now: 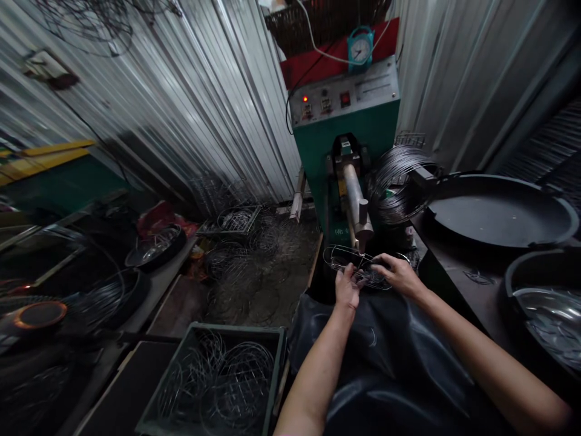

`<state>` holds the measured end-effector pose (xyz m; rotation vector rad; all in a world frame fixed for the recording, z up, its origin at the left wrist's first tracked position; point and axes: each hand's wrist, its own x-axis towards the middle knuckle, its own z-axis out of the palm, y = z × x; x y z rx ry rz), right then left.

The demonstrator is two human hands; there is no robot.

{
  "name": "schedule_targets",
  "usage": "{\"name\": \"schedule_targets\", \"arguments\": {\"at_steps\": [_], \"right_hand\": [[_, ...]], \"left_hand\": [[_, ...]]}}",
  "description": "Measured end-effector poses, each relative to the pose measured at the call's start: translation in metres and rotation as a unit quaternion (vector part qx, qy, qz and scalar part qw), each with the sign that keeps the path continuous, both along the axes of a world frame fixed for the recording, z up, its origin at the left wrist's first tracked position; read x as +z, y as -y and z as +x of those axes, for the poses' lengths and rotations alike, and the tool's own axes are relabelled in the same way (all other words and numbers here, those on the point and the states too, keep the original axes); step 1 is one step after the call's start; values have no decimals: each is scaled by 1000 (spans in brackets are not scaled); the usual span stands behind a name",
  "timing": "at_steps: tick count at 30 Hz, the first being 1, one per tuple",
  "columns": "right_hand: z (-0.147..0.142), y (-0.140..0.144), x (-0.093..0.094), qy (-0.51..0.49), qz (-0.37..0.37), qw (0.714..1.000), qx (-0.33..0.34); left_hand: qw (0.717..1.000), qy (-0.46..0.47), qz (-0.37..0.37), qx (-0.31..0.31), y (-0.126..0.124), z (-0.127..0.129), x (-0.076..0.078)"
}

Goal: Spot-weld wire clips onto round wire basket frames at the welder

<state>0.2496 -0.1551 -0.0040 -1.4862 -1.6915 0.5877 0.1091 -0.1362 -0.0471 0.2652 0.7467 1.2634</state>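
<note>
**Left hand (348, 289) and right hand (403, 275) on a wire frame (341, 248)**

Fingers and thumb of each hand appear closed together on the frame, my left at its near side, my right at its right side; the exact grip is too small and dim to make out. I hold it just below the tip of a metal arm (354, 188) on the green machine (311, 163); whether wire and tip touch, I cannot tell.

Handling: judged by its thin wire, the frame should be light, springy and smooth, likelier to bend than to break. Its outer wire, pinched at two places well apart, should give me the steadiest hold.

Surface: a dark, creased sheet (399, 363) covers my lap, nearer to me than the frame. On my right, a bench (458, 272) bears a broad pan (503, 212).

Room: dim, with a corrugated wall (227, 72) behind. A coil (399, 175) hangs beside the machine, a clock (361, 49) stands above its panel, and loose wire lies on the floor (272, 290). At my left, a crate (238, 327) holds tangled wire pieces (245, 378).
</note>
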Motion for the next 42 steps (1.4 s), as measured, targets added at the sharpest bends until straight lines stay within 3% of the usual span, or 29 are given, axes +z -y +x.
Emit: {"name": "schedule_targets", "arguments": {"at_steps": [12,32,36,42], "right_hand": [[29,-20,24,3,-162,981,108],[23,-17,38,43,-123,982,137],[24,-17,34,45,-105,983,141],[26,-16,21,24,-101,991,89]], "left_hand": [[998,-8,-63,-20,0,-5,0],[996,7,-84,-34,1,-6,6],[997,7,-79,-27,-1,-4,6],[997,15,-66,-25,-5,-1,0]]}}
